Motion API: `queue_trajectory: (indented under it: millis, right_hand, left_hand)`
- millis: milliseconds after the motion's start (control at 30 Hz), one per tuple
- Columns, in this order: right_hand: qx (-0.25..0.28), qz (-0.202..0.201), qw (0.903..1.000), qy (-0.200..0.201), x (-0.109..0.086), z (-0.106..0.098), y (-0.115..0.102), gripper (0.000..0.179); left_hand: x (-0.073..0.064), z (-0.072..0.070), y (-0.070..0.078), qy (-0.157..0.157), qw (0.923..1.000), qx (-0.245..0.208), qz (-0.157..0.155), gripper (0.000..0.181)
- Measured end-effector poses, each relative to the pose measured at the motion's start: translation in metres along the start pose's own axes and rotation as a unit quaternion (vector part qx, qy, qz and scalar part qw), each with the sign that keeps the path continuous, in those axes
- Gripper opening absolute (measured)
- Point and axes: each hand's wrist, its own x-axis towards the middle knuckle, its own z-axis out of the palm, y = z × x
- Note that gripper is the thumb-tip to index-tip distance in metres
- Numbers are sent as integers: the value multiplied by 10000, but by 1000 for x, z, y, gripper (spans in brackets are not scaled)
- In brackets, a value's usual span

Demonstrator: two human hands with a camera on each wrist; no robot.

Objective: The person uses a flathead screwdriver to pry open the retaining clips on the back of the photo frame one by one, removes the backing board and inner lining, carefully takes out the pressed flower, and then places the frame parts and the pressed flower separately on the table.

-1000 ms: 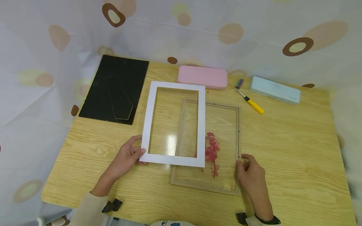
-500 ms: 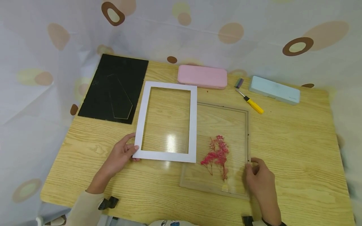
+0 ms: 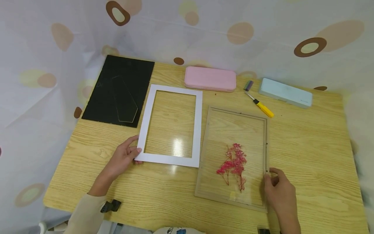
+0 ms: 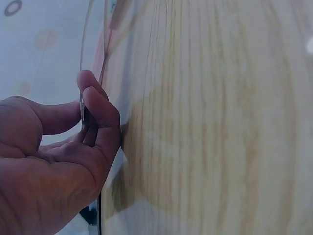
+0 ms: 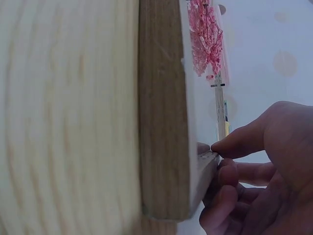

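My left hand [image 3: 122, 159] pinches the lower left corner of a white picture mat [image 3: 168, 159], thumb on top and fingers beneath. In the left wrist view the mat's thin edge sits between thumb and fingers, just above the tabletop. My right hand [image 3: 281, 191] grips the right side of a wooden picture frame [image 3: 230, 203] with a clear pane. Pink dried flowers [image 3: 238, 161] lie on that pane. The right wrist view shows the thumb and curled fingers on the frame's wooden edge [image 5: 164, 107]. Mat and frame are side by side, nearly touching.
A black backing board [image 3: 122, 94] with a stand outline lies at the back left. Along the back are a pink case [image 3: 210, 78], a small dark striped block [image 3: 248, 85], a yellow-handled screwdriver [image 3: 264, 108] and a light blue case [image 3: 285, 92]. Everything rests on a wooden table [image 3: 315, 156].
The frame with the flowers has moved right with my right hand. My left hand has drawn the mat left, so the mat no longer overlaps the frame.
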Motion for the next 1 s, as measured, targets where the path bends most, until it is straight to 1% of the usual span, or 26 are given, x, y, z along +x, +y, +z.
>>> queue_trajectory:
  millis: [167, 267, 333, 400, 467, 533, 600, 700, 767, 867, 933, 1000]
  right_hand:
    - [-15, 52, 10000, -1, -1, 0, 0, 38]
    - [-42, 111, 9999, -35, -1, 0, -1, 38]
    - [-63, 147, 9999, -38, -2, 0, -1, 38]
    - [-73, 171, 9998, -38, -2, 0, -2, 38]
    - [-76, 197, 9998, -29, -2, 1, -2, 38]
    - [-74, 216, 9997, -9, -3, 1, -2, 38]
    - [-73, 233, 9997, 9, -3, 1, -2, 38]
    - [-69, 248, 9997, 29, -2, 2, -1, 38]
    - [-63, 258, 9996, 27, -2, 3, -1, 38]
    - [-58, 265, 9996, 28, -2, 3, 0, 38]
    - [-58, 265, 9996, 27, -1, 3, 1, 39]
    - [-58, 261, 9996, 22, -1, 3, 1, 39]
  left_hand:
    - [3, -3, 0, 32, 9999, 140, -39, 52]
    - [4, -5, 1, 52, 9995, 294, -128, 53]
    - [4, -7, 1, 69, 9981, 595, -155, 57]
    - [4, -7, 1, 82, 9941, 1069, -143, 65]
    - [4, -5, 2, 103, 9856, 1685, -136, 77]
    - [3, -3, 5, 132, 9749, 2218, -159, 92]
    - [1, 0, 7, 171, 9653, 2597, -211, 104]
    - [0, 3, 11, 278, 9550, 2937, -309, 114]
    - [0, 4, 12, 382, 9458, 3209, -313, 115]
    - [0, 5, 14, 494, 9316, 3588, -310, 110]
    - [-1, 6, 15, 535, 9251, 3744, -345, 108]
    - [-2, 7, 16, 561, 9208, 3838, -407, 106]
